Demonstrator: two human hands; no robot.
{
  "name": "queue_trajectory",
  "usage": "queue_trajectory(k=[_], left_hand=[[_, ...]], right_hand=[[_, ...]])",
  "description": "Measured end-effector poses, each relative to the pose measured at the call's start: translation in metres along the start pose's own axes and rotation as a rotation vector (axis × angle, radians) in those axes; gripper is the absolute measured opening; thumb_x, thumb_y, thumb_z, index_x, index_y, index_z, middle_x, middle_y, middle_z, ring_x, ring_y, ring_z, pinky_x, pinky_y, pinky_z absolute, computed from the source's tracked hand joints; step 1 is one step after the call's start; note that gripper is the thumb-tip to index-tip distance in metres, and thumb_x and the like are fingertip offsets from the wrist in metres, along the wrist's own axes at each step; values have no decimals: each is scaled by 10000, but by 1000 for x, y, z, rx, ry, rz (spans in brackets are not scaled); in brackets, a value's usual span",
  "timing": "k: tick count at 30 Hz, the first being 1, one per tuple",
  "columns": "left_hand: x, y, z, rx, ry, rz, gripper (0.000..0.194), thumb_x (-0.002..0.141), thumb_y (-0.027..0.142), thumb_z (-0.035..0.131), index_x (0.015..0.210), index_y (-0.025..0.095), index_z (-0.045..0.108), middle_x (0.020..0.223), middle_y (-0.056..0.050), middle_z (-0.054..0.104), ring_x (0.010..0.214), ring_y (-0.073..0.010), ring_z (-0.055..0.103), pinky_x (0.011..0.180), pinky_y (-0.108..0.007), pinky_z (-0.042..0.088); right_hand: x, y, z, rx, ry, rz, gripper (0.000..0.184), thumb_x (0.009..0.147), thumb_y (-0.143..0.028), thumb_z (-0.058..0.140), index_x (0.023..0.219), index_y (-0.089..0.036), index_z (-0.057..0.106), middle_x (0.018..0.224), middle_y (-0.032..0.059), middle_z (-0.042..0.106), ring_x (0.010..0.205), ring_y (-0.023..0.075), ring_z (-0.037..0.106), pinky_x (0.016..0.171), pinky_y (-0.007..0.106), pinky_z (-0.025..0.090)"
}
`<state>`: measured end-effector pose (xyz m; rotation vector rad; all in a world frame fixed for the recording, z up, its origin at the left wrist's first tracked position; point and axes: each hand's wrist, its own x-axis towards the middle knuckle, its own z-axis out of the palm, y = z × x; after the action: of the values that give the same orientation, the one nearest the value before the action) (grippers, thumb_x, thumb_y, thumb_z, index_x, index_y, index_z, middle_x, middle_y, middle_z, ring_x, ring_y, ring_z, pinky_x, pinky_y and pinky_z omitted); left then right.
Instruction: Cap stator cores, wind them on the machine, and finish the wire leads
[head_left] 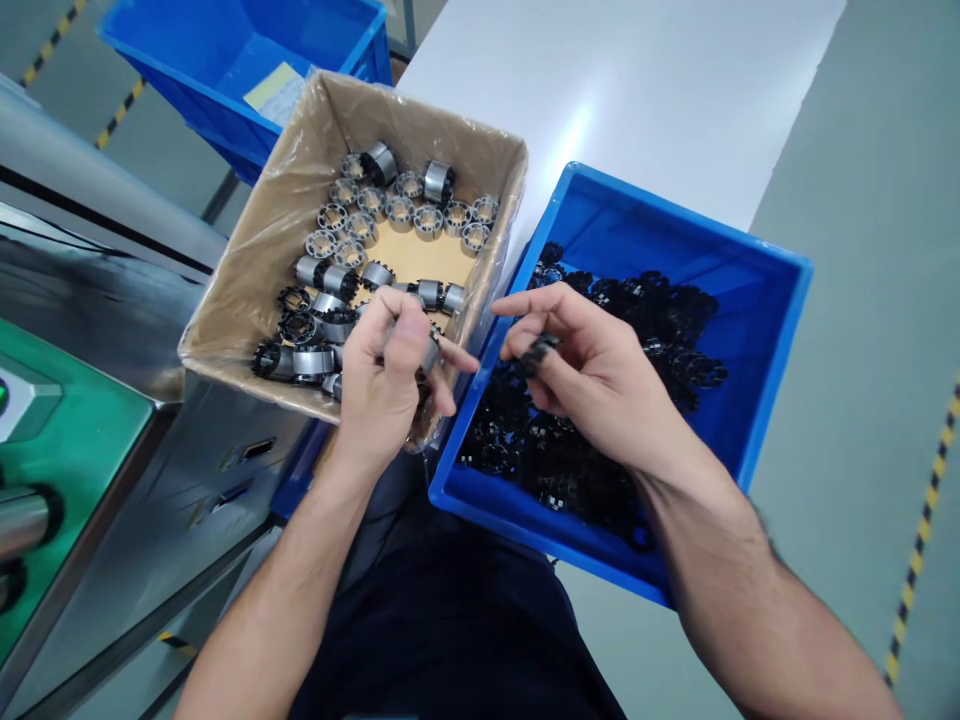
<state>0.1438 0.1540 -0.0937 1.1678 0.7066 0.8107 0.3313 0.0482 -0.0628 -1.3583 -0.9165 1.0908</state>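
My left hand (390, 365) is curled around a grey metal ring part (427, 355) at the near right corner of the cardboard box (247, 270). My right hand (592, 370) pinches a small black plastic ring (538, 350) between thumb and fingers, above the blue bin (780, 330). The two hands are close together, almost touching. The plastic-lined box holds several grey-and-black ring assemblies (360, 225). A pile of black plastic rings (660, 320) fills the blue bin.
Another blue bin (225, 50) with a paper label stands behind the box. A white table (637, 90) lies beyond. A green and grey machine (67, 420) is at the left. Yellow-black floor tape (919, 545) runs along the right. My dark-trousered lap (450, 620) is below.
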Motion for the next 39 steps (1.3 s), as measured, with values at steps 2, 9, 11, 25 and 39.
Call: queue_trajectory(k=[2, 9, 11, 25, 39], left_hand=[[1, -2, 0, 25, 15, -13, 557, 1144, 811, 784, 1337, 291, 725, 729, 73, 687, 414, -91, 503, 438, -232, 360], [-1, -1, 1, -24, 4, -52, 548, 1154, 774, 780, 1458, 319, 744, 908, 10, 666, 604, -130, 576, 485, -252, 400], [-3, 0, 1, -22, -9, -30, 541, 1150, 823, 752, 1258, 293, 743, 912, 13, 645, 570, -114, 521, 463, -256, 369], [-13, 8, 0, 15, -154, -128, 572, 1205, 840, 618, 1353, 299, 727, 1011, -15, 713, 671, -148, 580, 587, -292, 525], [-11, 8, 1, 0, -172, -131, 609, 1180, 896, 600, 1277, 308, 723, 883, -1, 652, 563, -136, 473, 467, -279, 381]], right_hand=[[-1, -3, -1, 83, -107, 22, 290, 1081, -314, 975, 1301, -261, 795, 1084, -31, 784, 619, 54, 648, 510, 192, 542], [-3, -12, 7, 306, -170, 28, 319, 1040, -343, 1042, 1142, -243, 757, 1111, -9, 845, 901, 148, 900, 792, 253, 756], [-3, -11, 9, 334, -166, -1, 240, 1075, -301, 1006, 1178, -235, 800, 1162, 5, 892, 939, 148, 921, 862, 271, 779], [-9, 1, 28, 231, 68, -61, 438, 942, -262, 1105, 1324, -284, 893, 1036, -44, 896, 808, 142, 883, 820, 292, 800], [-6, 7, 26, 165, 3, -190, 383, 875, -90, 1100, 1189, -264, 965, 1033, -24, 902, 926, 133, 881, 929, 265, 778]])
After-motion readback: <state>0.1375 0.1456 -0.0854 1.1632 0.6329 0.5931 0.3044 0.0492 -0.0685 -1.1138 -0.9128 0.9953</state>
